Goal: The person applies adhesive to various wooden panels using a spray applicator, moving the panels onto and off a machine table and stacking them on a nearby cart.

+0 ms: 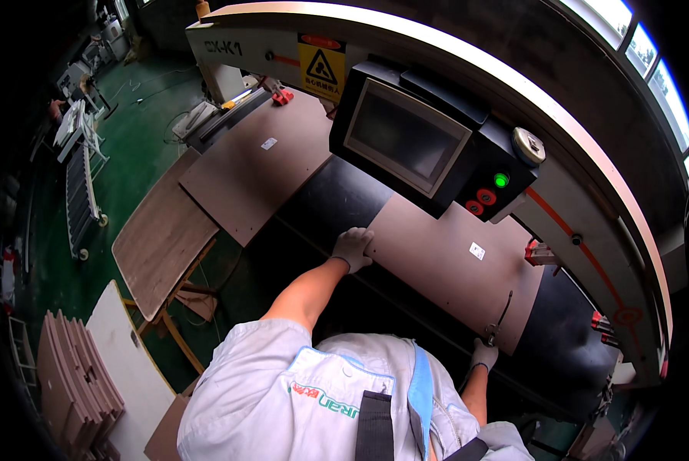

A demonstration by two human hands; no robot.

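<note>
A brown panel (436, 244) with a small white label lies on the black machine bed, under the arched beam. My left hand (353, 249), in a pale glove, grips this panel at its near left corner, fingers closed over the edge. My right hand (483, 355), also gloved, is at the panel's near right edge. It is closed round an air blow gun (493, 333), whose long thin nozzle points away over the panel. My palm hides most of its handle.
A control box with a dark screen (407, 137) hangs from the beam (590, 253) above the panel. Red clamps (542, 253) stand behind. Left, another brown panel (263, 165) lies by a wood-grain board (164, 230). Stacked brown boards (75, 384) stand at lower left.
</note>
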